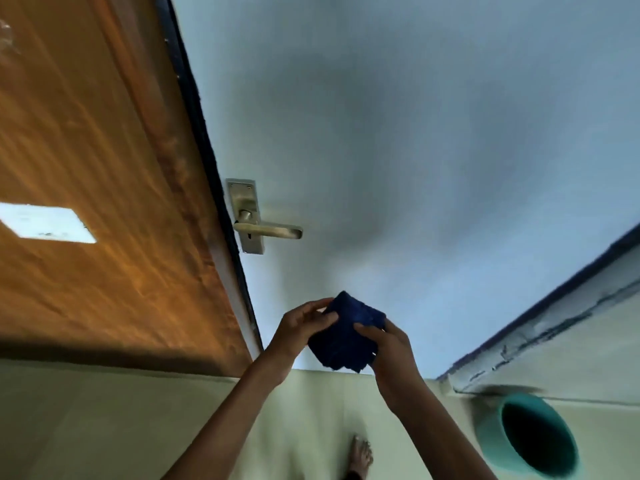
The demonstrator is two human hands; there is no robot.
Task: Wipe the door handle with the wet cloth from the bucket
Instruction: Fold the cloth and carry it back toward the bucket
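Cloth: a dark blue cloth (346, 332), folded into a thick pad, is held in the air below and to the right of the door handle (268, 231), well apart from it.
Left hand: the left hand (300, 325) is curled onto the pad's left edge, thumb and fingertips pinching it.
Right hand: the right hand (388, 344) is closed on the right side, thumb pressed on top; the fingers underneath are hidden.
Handle: a metal lever on a plate, fixed to the pale blue door (398, 133), is untouched.
Bucket: the green bucket (530, 434) stands on the floor at the near right.
Risk, drips: water may be squeezed out onto the floor beside the bare foot (360, 457), making a slip likely.
Risk, fold: the pad may fall open if one hand is released carelessly.
Risk, lever: the lever may be pushed down by hard wiping, and the door swung.
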